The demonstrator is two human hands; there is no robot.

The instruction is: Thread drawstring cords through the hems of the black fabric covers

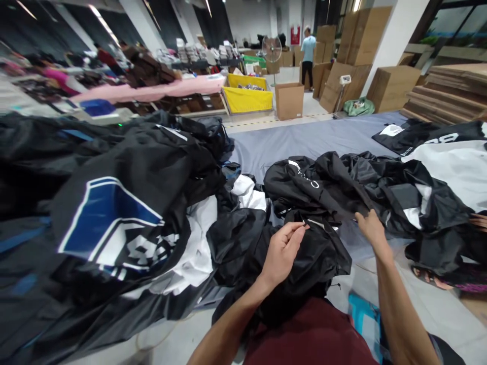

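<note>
My left hand [282,252] is closed in a pinch over the black garment [315,258] bunched at my lap. A tiny pale bit shows at its fingertips, too small to name. To its right, my right hand [371,229] is closed on the edge of a black jacket [327,185] with white lettering, which lies crumpled on the grey table cover [262,144]. Part of that jacket stretches taut toward the right hand. White fabric [249,193] shows among dark cloth left of the jacket.
A large heap of black garments [152,157], one with a blue and white panel, fills the left. More black clothing [403,187] lies right, beside another person's hand [479,221]. Behind stand a yellow bin [247,101], a cardboard box [289,101] and stacked cardboard [449,94].
</note>
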